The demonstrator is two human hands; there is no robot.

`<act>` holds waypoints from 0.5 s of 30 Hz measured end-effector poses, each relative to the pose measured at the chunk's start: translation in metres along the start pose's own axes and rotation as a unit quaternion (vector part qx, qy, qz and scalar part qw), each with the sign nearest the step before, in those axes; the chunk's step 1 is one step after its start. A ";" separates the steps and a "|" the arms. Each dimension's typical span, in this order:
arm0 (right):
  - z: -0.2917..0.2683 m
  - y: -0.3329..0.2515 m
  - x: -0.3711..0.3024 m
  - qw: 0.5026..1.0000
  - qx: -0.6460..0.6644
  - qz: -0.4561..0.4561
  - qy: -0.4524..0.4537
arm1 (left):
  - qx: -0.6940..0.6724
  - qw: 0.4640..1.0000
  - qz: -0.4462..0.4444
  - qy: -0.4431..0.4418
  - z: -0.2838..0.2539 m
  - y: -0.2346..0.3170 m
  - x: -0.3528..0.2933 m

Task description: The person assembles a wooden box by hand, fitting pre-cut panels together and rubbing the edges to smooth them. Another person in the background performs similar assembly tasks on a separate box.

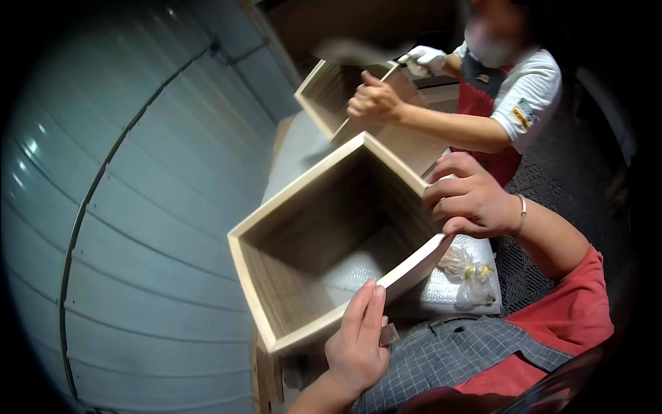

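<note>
A pale wooden box frame [298, 192] with open ends stands tilted in front of me, its inside in shadow. My right hand [472, 196] curls its fingers over the box's right corner; a bit of white shows under them. At the near edge, my left hand [356, 345] lays two straight fingers against the rim, its thumb side partly hidden. A small brownish square piece [389, 334] sticks out beside that hand; I cannot tell what it is. Through the box, bubble wrap shows at the bottom.
Across from me a co-worker [507, 103] handles a second wooden box [321, 103], one hand white-gloved. Bubble wrap [431, 293] covers the work surface at right, bearing a clear plastic bag [476, 283]. A ribbed metal wall [158, 207] rises at left.
</note>
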State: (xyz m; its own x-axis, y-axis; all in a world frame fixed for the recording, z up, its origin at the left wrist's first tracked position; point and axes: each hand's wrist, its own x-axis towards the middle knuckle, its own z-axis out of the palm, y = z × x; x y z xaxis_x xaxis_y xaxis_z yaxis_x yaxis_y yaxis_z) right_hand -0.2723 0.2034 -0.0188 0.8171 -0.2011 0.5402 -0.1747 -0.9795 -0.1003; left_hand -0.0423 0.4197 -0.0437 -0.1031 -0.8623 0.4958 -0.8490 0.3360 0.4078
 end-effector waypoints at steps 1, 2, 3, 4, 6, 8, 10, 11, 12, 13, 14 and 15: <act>0.001 -0.012 0.003 1.000 -0.014 0.001 -0.005 | 0.043 0.999 0.009 0.030 -0.006 -0.008 -0.007; 0.006 -0.024 0.006 1.000 -0.028 0.002 -0.009 | 0.089 0.994 0.019 0.056 -0.014 -0.016 -0.017; 0.014 -0.039 0.009 0.998 -0.064 0.009 0.000 | 0.094 0.993 0.010 0.069 -0.019 -0.024 -0.031; 0.016 -0.053 0.011 0.993 -0.112 0.017 0.012 | 0.104 0.990 0.018 0.095 -0.020 -0.030 -0.040; 0.021 -0.079 0.013 0.993 -0.102 0.058 0.018 | 0.132 0.985 0.003 0.110 -0.032 -0.031 -0.055; 0.029 -0.098 0.024 0.991 -0.118 0.055 0.022 | 0.167 0.977 -0.008 0.130 -0.042 -0.038 -0.069; 0.033 -0.111 0.039 0.998 -0.057 0.037 0.014 | 0.184 0.976 -0.031 0.115 -0.058 -0.041 -0.080; 0.035 -0.116 0.048 0.999 -0.033 0.028 0.022 | 0.203 0.969 -0.027 0.138 -0.061 -0.045 -0.083; 0.037 -0.120 0.052 0.999 -0.011 0.022 0.031 | 0.207 0.969 -0.037 0.133 -0.066 -0.047 -0.088; 0.041 -0.122 0.055 0.999 0.012 0.020 0.034 | 0.179 0.971 -0.071 0.139 -0.072 -0.045 -0.093; 0.045 -0.125 0.057 0.998 0.033 0.022 0.044 | 0.150 0.972 -0.104 0.146 -0.078 -0.043 -0.099; 0.047 -0.128 0.058 0.998 0.022 0.025 0.046 | 0.158 0.967 -0.113 0.165 -0.082 -0.049 -0.106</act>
State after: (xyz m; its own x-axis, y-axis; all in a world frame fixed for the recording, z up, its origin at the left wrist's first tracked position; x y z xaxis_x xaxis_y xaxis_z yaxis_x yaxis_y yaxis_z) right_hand -0.1766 0.3162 -0.0139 0.7535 -0.2489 0.6084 -0.1876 -0.9685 -0.1639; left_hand 0.0522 0.5259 -0.0538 0.2302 -0.7141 0.6612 -0.9521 -0.0247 0.3048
